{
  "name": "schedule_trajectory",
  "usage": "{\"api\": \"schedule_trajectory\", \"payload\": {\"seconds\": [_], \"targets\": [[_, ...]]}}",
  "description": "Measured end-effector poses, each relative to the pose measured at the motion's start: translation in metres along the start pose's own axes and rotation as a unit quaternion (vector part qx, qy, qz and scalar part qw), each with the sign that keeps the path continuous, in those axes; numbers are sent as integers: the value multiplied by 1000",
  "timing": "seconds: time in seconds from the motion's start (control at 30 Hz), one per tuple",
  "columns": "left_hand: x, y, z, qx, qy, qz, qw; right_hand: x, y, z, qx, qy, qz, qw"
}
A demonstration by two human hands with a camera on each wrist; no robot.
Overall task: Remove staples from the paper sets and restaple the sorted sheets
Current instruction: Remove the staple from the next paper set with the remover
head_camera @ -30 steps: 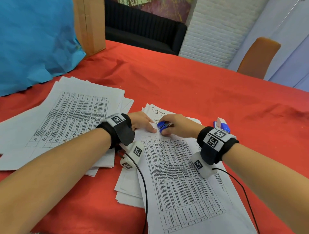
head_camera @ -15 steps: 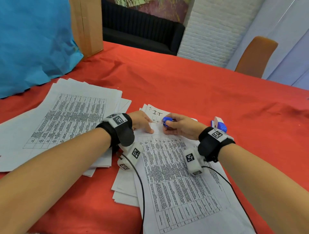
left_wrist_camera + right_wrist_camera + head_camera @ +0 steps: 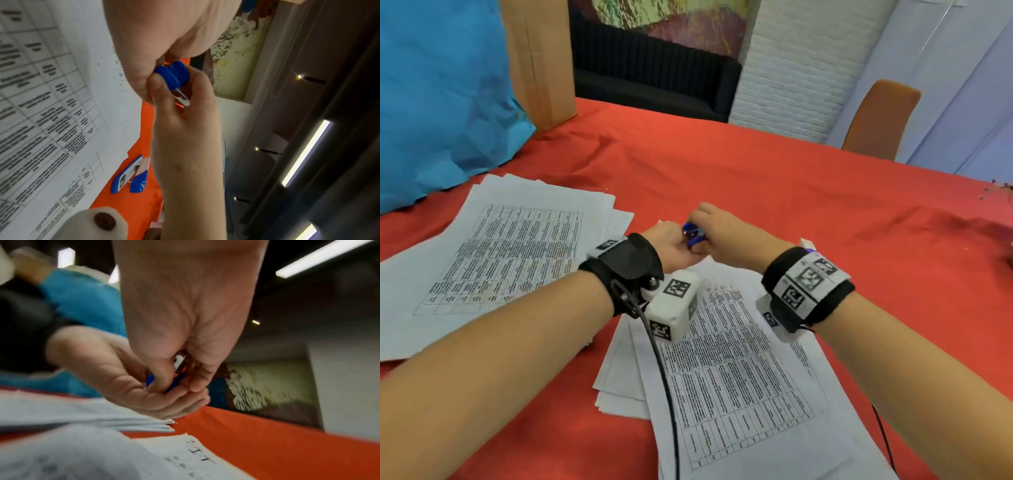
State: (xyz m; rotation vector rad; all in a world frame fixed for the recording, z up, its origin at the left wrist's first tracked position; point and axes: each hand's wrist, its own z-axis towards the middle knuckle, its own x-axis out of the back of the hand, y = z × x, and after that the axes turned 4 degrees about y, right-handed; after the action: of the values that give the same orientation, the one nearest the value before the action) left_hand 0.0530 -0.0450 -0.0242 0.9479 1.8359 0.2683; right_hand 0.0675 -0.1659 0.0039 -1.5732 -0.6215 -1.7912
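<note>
Stapler shows whole — left wrist view only.

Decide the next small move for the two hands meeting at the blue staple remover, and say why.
Probably the left hand clears any pulled staple from the staple remover: the right hand pinches it clear of the papers, and the left hand is cupped under it. I cannot see a staple, so this is a guess.

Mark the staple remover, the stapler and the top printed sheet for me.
staple remover (image 3: 174,75): left wrist view, blue handle.
stapler (image 3: 139,182): left wrist view, blue end of top arm.
top printed sheet (image 3: 739,363): head view, middle of its printed table.
</note>
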Motion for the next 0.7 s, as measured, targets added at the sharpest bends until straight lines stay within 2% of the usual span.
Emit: {"api": "schedule_trajectory", "payload": {"seconds": [0.03,0.1,0.17,0.2,0.23,0.27,0.33,0.37,0.47,0.53,0.7], "targets": [[0,-2,1,-2,21,-13,1000,-1,-2,0,6,-13,-16,1000],[4,-6,1,-24,53,-20,998,4,3,-2,-14,8,15,1000],[10,-8,0,-57,91,73,992,8,16,-5,-57,38,46,997],[12,-8,1,-87,113,172,975,7,23,-7,-77,22,30,996],[15,-7,1,-119,129,293,940,5,27,-9,-88,-19,-1,996],[17,-5,3,-146,144,423,882,-1,30,-11,-90,-69,-30,993],[18,-1,8,-170,150,627,745,-15,28,-15,-85,-132,-55,986],[17,-1,9,-153,138,684,699,-20,26,-16,-81,-143,-57,985],[11,-3,11,-80,108,766,628,-26,21,-13,-73,-154,-69,983],[7,-5,11,-73,108,804,581,-27,22,-11,-66,-169,-85,980],[-1,-6,10,-58,97,846,520,-26,18,-8,-40,-189,-115,974]]}}
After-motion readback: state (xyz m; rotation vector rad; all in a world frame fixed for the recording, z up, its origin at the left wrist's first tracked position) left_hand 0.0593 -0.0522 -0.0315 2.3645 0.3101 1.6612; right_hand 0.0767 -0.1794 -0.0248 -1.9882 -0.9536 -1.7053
